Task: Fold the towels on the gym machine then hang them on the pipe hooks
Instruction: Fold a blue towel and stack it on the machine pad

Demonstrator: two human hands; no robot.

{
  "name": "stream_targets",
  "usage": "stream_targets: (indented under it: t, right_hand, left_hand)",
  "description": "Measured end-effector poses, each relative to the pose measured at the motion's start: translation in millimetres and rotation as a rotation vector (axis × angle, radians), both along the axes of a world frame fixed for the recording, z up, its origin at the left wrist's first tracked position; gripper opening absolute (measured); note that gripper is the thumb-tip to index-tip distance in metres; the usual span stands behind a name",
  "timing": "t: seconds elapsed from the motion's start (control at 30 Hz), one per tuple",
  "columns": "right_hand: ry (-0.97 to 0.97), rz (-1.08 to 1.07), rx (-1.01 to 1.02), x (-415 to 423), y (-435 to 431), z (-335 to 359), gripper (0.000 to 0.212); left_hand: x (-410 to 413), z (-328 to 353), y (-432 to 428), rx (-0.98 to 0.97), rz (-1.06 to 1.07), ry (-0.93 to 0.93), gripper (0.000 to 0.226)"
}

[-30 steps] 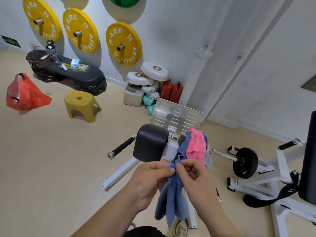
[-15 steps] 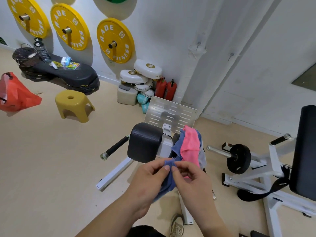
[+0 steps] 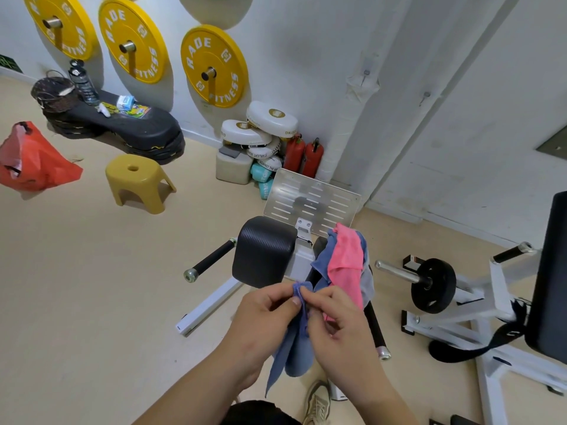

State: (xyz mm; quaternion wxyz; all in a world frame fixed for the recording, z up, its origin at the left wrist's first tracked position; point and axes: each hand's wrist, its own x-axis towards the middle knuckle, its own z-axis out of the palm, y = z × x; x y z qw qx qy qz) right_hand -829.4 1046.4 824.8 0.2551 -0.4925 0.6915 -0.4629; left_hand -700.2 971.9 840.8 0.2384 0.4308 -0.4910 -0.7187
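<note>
A blue towel hangs bunched between my hands in front of the gym machine. My left hand pinches its upper edge with thumb and forefinger. My right hand pinches the same edge just beside it, fingers curled. A pink towel lies draped over the machine's right pad, on top of another blue towel and a grey one. The machine's black pad stands just beyond my left hand. Small hooks stick out of the white wall pipe at the back.
A metal footplate rises behind the pads. A white weight rack with a black plate stands to the right. On the floor to the left are a yellow stool and a red bag. Yellow plates hang on the wall.
The blue towel's hanging part has been gathered up shorter, and both hands keep pinching its top edge close together. The camera view shifted slightly.
</note>
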Motion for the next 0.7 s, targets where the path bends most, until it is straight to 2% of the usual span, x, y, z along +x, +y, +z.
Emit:
stream_targets:
  t: [0.1,0.2,0.37,0.43,0.5,0.63,0.7]
  right_hand:
    - [-0.065,0.022,0.037,-6.2,0.8,-2.3,0.042]
    - [-0.158,0.012,0.073,-10.9,-1.0,-1.4,0.046]
    - [0.002,-0.01,0.1,-17.0,-2.5,11.3,0.043]
    - [-0.008,0.053,0.163,-22.0,-4.3,22.1,0.039]
    - [-0.097,0.077,0.228,-25.4,-7.3,31.3,0.037]
    - [-0.126,0.033,0.226,-23.7,-14.4,36.3,0.023]
    - [-0.114,0.041,0.223,-22.1,-15.3,36.5,0.012]
  left_hand:
    - [2.5,1.9,-4.1,-0.055,-0.056,0.01,0.027]
    - [3.3,-0.5,-5.8,-0.148,-0.054,-0.073,0.027]
    - [5.7,3.1,-10.8,-0.302,-0.183,-0.131,0.027]
    - [7.8,9.0,-16.2,-0.351,-0.234,-0.111,0.026]
    - [8.9,12.0,-22.2,-0.434,-0.247,-0.123,0.027]
    - [7.5,8.4,-25.7,-0.506,-0.108,-0.171,0.026]
    - [7.5,5.4,-25.8,-0.553,-0.109,-0.171,0.026]
